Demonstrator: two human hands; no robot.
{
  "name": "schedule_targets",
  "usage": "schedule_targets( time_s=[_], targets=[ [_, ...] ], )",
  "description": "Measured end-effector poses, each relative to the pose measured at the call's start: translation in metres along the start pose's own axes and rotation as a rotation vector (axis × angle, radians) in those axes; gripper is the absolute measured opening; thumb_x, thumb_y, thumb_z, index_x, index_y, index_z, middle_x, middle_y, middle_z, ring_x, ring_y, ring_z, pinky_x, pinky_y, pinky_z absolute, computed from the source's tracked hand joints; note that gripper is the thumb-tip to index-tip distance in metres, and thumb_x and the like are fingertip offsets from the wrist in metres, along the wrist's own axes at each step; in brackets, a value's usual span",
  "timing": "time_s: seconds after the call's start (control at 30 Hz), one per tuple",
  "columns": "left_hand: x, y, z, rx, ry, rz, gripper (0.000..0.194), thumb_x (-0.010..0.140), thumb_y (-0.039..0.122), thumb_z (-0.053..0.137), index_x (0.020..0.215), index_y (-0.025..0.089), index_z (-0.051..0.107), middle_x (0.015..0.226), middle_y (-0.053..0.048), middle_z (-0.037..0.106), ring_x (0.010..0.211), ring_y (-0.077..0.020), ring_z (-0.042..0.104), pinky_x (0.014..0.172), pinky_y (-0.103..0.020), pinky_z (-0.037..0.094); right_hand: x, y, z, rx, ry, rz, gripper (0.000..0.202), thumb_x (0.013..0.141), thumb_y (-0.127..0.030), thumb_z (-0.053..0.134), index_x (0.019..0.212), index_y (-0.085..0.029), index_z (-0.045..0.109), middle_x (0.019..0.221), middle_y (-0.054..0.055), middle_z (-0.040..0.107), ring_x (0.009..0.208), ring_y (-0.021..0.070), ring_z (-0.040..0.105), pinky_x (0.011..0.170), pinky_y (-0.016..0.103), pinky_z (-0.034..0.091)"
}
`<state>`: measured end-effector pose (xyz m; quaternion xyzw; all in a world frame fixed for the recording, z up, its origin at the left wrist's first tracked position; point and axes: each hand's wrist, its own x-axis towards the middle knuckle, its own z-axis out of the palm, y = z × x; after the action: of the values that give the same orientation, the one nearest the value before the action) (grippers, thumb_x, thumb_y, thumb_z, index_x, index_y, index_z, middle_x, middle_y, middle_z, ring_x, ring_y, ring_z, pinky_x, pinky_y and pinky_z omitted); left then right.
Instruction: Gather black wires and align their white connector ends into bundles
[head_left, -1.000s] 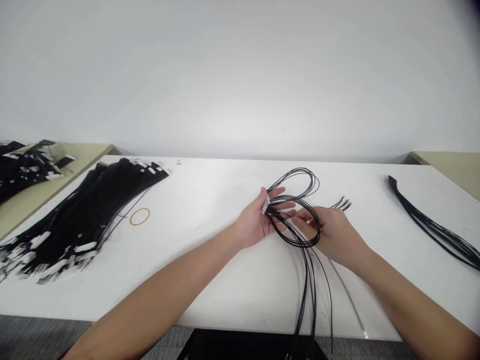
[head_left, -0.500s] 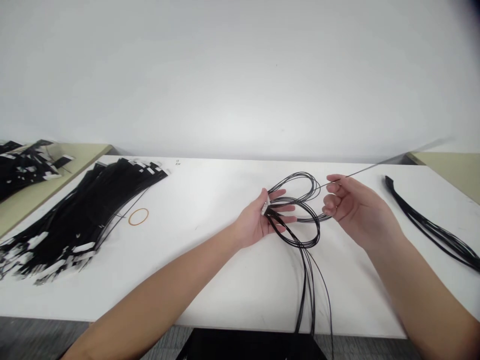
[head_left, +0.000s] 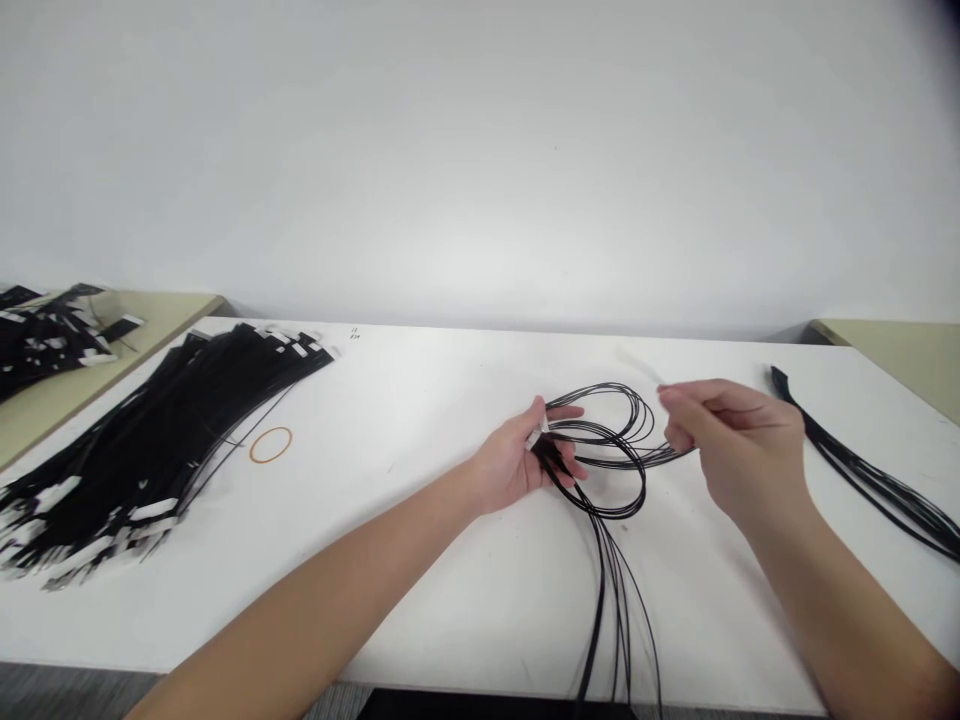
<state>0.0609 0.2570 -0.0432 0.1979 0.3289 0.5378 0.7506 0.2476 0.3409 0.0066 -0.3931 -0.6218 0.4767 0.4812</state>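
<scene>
Near the middle of the white table, my left hand (head_left: 517,455) grips a white connector (head_left: 538,433) between thumb and fingers. Thin black wires (head_left: 637,490) run from it in loops over the fingers, and several strands hang down over the front edge. To the right, my right hand (head_left: 739,430) is closed in a pinch beside the loops. A blurred, pale thin tip shows just beyond its fingertips; what the fingers hold is too small to make out. Some strands pass behind or into this hand.
A large pile of black wires with white connectors (head_left: 165,420) lies on the white table (head_left: 420,390) at left, beside an orange rubber band (head_left: 271,445). More wires (head_left: 52,335) rest far left. Another black bundle (head_left: 862,465) lies at right.
My right hand has closed from loosely curled fingers into a pinch and turned. The long strand stretching up to the right is gone from there. The loops sit slightly lower in view.
</scene>
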Motion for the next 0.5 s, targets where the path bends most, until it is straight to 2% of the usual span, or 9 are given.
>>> schedule_targets(
  time_s=[0.1, 0.17, 0.5],
  targets=[
    [0.0, 0.0, 0.001, -0.003, -0.03, -0.007, 0.054, 0.088, 0.056, 0.035, 0.118, 0.016, 0.054, 0.075, -0.006, 0.054, 0.073, -0.0239, 0.064, 0.065, -0.032, 0.043, -0.011, -0.001, 0.005, -0.327, -0.178, -0.203, 0.008, 0.072, -0.026, 0.071, 0.067, -0.021, 0.068, 0.059, 0.0, 0.057, 0.052, 0.0091, 0.046, 0.047, 0.023, 0.036],
    [0.0, 0.0, 0.001, 0.001, -0.053, -0.011, 0.053, 0.088, 0.055, 0.034, 0.119, 0.016, 0.053, 0.077, -0.006, 0.055, 0.075, -0.0242, 0.063, 0.065, -0.032, 0.043, -0.014, -0.001, 0.007, -0.429, -0.261, -0.284, 0.01, 0.075, -0.025, 0.069, 0.065, -0.021, 0.067, 0.061, 0.0, 0.06, 0.052, 0.0084, 0.046, 0.047, 0.023, 0.036],
    [0.001, -0.001, -0.001, 0.017, -0.103, -0.014, 0.053, 0.089, 0.053, 0.032, 0.12, 0.016, 0.055, 0.08, -0.008, 0.055, 0.076, -0.0249, 0.063, 0.068, -0.033, 0.041, -0.016, 0.0, 0.01, -0.493, -0.287, -0.335, 0.017, 0.077, -0.024, 0.065, 0.061, -0.018, 0.062, 0.057, -0.001, 0.057, 0.049, 0.0074, 0.044, 0.046, 0.022, 0.035]
  ],
)
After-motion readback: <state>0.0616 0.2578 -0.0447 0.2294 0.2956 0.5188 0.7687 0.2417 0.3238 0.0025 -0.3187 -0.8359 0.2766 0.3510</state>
